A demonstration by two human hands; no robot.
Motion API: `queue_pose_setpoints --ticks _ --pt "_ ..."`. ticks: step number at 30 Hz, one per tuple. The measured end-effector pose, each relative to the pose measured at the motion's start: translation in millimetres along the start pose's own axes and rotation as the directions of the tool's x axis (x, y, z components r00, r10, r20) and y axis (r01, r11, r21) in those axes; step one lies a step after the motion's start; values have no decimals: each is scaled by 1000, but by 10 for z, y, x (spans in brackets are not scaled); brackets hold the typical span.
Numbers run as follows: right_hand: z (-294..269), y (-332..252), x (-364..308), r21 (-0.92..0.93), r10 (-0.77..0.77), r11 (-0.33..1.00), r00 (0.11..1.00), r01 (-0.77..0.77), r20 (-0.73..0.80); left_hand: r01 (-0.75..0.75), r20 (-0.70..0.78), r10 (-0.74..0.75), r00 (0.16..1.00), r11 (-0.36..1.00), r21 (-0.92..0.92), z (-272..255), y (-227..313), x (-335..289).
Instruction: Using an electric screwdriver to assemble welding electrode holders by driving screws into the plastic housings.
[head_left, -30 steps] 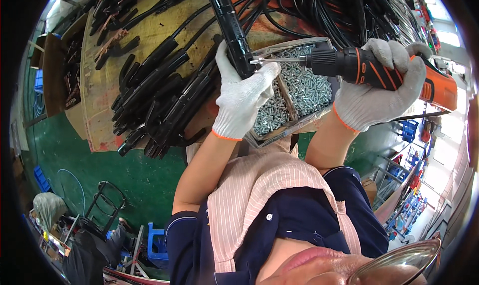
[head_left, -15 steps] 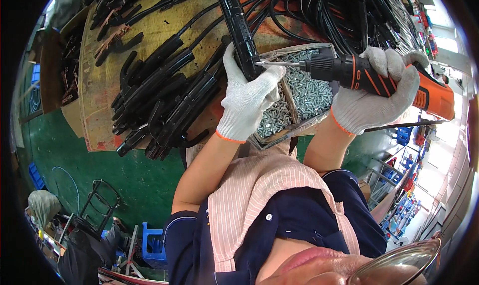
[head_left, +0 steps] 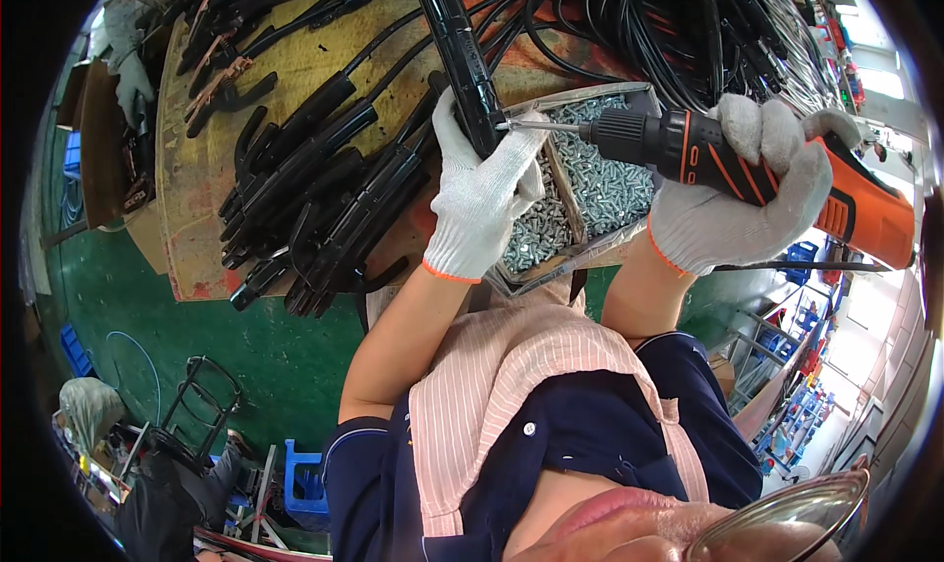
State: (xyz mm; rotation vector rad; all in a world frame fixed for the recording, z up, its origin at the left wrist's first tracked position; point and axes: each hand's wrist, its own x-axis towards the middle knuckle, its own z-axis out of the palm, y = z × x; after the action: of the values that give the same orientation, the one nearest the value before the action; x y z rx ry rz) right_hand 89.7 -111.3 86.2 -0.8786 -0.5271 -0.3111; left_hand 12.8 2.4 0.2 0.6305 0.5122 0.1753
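My left hand point(head_left: 477, 203), in a white knitted glove with an orange cuff, grips the lower end of a black electrode holder point(head_left: 458, 51). The holder slants away toward the far edge of the table. In my gloved right hand point(head_left: 733, 223) is an orange-and-black power screwdriver point(head_left: 634, 137), fingers wrapped round its body. Its long bit points left and meets the side of the holder's end, beside my left thumb and fingers. A screw there is too small to make out clearly. Below the bit sits a divided box point(head_left: 577, 193) of small silvery screws.
More black electrode holders point(head_left: 305, 188) lie piled on the worn yellow table point(head_left: 295, 33), left of my hands. Black cables point(head_left: 639, 31) coil at the far right. A co-worker's gloved hand point(head_left: 128, 75) is over a carton at far left. Blue crates point(head_left: 307, 488) stand on the green floor.
Both hands have shifted slightly left with the holder and screwdriver. The screwdriver's rear end has dipped a little. At far left, the co-worker's gloved hand has come down over the carton.
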Motion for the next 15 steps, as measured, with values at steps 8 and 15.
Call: queue_pose_setpoints --ticks 8,15 --pt "138 -45 -48 -108 5 994 1000 -7 -12 14 52 -14 999 1000 -6 -37 -21 -2" --pt "147 -24 -55 -131 -26 991 993 42 116 8 15 -8 1000 1000 8 -12 -15 9"
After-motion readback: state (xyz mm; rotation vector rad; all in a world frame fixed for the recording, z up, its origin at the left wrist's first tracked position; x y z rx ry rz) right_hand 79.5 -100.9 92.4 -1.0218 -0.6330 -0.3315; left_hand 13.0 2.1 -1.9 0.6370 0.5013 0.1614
